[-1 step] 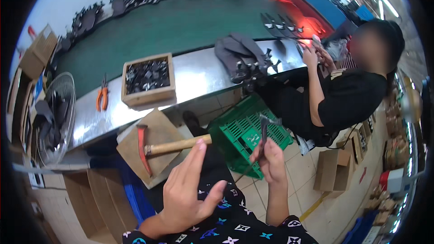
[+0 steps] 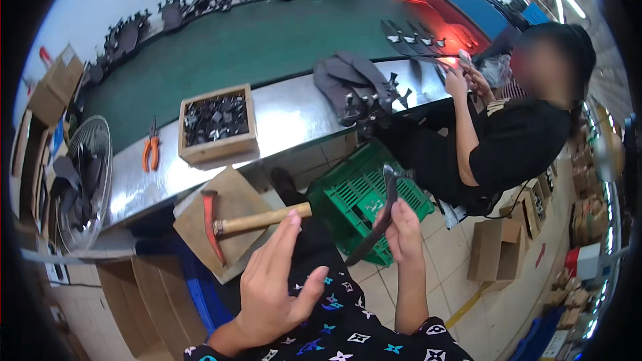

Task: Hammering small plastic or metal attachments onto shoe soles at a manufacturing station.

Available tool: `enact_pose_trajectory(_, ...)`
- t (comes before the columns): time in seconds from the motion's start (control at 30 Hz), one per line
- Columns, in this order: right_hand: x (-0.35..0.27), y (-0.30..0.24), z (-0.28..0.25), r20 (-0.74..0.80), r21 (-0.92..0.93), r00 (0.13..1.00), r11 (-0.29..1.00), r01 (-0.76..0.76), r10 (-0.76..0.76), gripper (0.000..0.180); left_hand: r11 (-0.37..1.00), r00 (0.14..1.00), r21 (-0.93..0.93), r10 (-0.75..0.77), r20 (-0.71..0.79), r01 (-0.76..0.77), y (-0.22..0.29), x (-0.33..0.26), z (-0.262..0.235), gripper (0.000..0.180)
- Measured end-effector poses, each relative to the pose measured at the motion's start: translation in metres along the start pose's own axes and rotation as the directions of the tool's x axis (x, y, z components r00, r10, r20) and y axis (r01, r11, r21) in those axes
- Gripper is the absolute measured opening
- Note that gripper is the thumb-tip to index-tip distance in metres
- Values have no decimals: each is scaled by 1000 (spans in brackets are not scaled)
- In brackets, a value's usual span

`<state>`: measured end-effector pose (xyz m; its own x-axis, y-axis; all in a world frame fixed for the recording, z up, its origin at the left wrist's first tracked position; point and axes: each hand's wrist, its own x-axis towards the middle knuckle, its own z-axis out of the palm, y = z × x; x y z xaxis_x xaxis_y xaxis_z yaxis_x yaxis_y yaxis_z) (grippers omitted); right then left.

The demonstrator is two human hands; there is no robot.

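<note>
My right hand (image 2: 405,232) is raised over my lap and grips a dark, narrow, curved strap piece (image 2: 382,217) that stands nearly upright. My left hand (image 2: 275,289) hovers open with its fingers spread, holding nothing, just below the wooden handle of a hammer (image 2: 257,220). The hammer has a red head and lies on a wooden block (image 2: 231,194) in front of my knees. Behind the block, a wooden box (image 2: 217,150) full of small dark metal parts sits on the steel bench (image 2: 294,117).
Orange pliers (image 2: 152,152) lie left of the box. A green plastic crate (image 2: 358,197) stands on the floor by my right hand. A person in black (image 2: 508,147) sits at the right. A green conveyor belt (image 2: 267,37), a fan (image 2: 81,180) and cardboard boxes (image 2: 491,251) surround me.
</note>
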<state>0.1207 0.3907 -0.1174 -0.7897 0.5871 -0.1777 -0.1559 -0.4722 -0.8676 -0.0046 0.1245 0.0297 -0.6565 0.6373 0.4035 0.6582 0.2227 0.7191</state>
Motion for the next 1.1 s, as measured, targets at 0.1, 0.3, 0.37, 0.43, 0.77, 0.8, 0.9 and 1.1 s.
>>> enact_pose_trajectory(0.1,59,40,-49,-288,-488,934,871,46,-211,33,995,995,40,-94,17,94,-9,-3,3,63)
enact_pose_trajectory(0.3,143,6,-33,-85,-828,712,447,338,-697,40,959,960,53,-277,-24,278,-24,-14,-6,54)
enact_pose_trajectory(0.37,187,-35,-6,30,-859,658,317,402,-753,50,958,962,96,-267,-58,272,-27,-15,-10,52)
enact_pose_trajectory(0.43,235,-69,31,49,-951,649,163,262,-759,52,955,959,101,-271,-83,278,-30,-15,-14,47)
enact_pose_trajectory(0.77,63,-74,276,661,28,700,941,338,-271,18,958,881,228,-48,-470,174,-55,4,-29,74)
enact_pose_trajectory(0.8,35,-64,282,796,-29,604,994,107,-42,22,986,855,72,-95,-510,152,-60,5,-33,71)
enact_pose_trajectory(0.9,4,-26,284,923,61,376,996,68,-82,36,987,673,119,18,-739,104,-65,-19,-58,43)
enact_pose_trajectory(1.1,31,57,211,868,-495,493,-24,868,-60,80,823,595,-533,-531,-603,195,-75,-77,-109,33)
